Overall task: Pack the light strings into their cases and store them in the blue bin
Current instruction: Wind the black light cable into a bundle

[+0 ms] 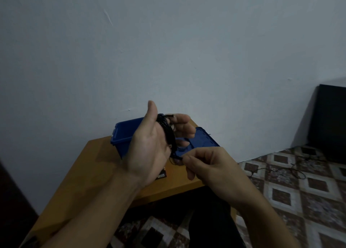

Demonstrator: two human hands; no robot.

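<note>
The left hand (149, 146), grip spread as a spool, carries the black light string (167, 129) coiled round it above the blue bin (123, 133) on the bench (93, 165), while the right hand (207, 165) pinches the loose end, probably to wind it compactly.

Light string (167, 130): black throughout; bin (123, 135): solid deep blue; lid (205, 141): matching blue; table (93, 165): plain orange-brown, no pattern; wall (168, 51): uniform pale grey-blue with faint lighter scuffs; floor (299, 187): repeating diamond tiles, dark brown squares framed in cream and mottled reddish-brown; panel (329, 120) at right: flat black; floor cable (280, 170): black.
</note>
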